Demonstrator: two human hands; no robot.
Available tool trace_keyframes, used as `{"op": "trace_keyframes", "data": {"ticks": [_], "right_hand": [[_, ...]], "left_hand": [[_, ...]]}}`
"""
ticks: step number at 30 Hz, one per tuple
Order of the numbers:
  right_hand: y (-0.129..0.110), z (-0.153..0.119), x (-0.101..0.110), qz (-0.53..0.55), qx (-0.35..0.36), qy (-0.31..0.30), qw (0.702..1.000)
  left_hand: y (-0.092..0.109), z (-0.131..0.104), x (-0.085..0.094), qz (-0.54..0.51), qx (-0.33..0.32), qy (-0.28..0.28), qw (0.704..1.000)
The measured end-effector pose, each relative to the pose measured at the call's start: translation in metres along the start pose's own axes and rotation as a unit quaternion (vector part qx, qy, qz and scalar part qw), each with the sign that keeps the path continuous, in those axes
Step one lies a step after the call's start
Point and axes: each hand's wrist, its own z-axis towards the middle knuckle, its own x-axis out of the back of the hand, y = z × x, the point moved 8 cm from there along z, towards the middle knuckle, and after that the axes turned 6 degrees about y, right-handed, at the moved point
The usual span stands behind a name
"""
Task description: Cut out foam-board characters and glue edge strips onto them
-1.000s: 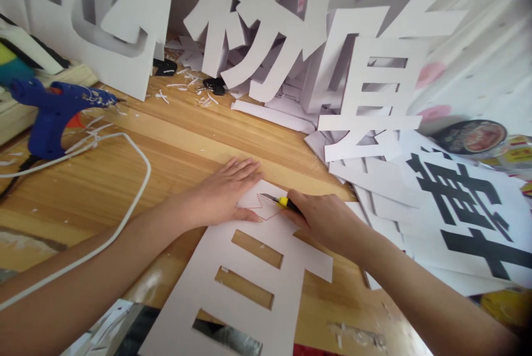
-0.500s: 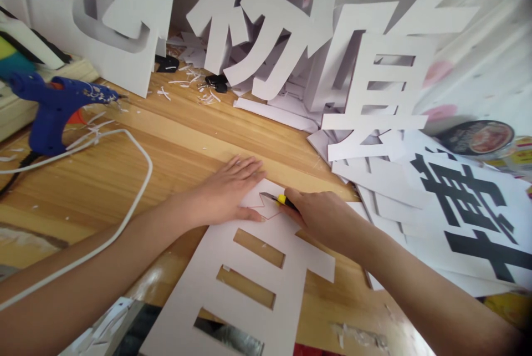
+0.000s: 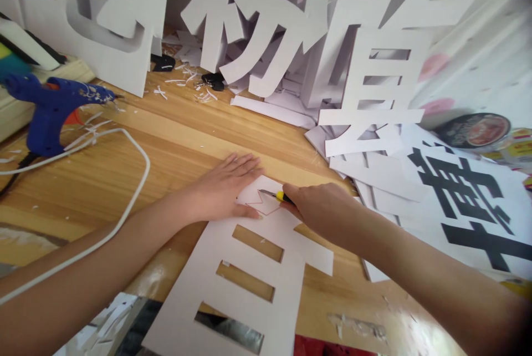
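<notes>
Yellow-black cutter (image 3: 280, 196) clasped in curled right hand (image 3: 318, 206).

"How was the left hand (image 3: 224, 192) set?"

"Palm down, fingers (image 3: 247, 166) stretched out flat, thumb (image 3: 248, 210) angled away from them (the left forearm (image 3: 153, 223) slanted in from the lower left)."

"And the right hand (image 3: 313, 203)?"

"It was curled in a grip, near the left but not touching, the right forearm (image 3: 407, 256) slanting back to the lower right."

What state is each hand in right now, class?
Left hand: open, laid partly over the white board.
Right hand: closed, holding the craft knife.
</notes>
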Motion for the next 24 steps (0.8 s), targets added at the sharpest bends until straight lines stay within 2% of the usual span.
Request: {"op": "trace_keyframes", "data": {"ticks": [7,14,20,24], "right_hand": [[0.003,-0.008,-0.002,0.001,-0.007,-0.033,0.999],[0.008,-0.016,-0.006,-0.021,-0.018,-0.03,0.999],[0.015,-0.027,-0.013,-0.013,-0.04,-0.062,0.997],[0.017,-0.034,-0.014,-0.035,-0.038,-0.042,0.998]], "left_hand": [[0.0,0.0,0.0,-0.009,-0.009,-0.004,1.0],[0.0,0.0,0.001,-0.006,-0.007,-0.006,1.0],[0.001,0.0,0.0,-0.003,-0.01,-0.006,1.0],[0.0,0.0,-0.001,-0.004,-0.013,-0.003,1.0]]}}
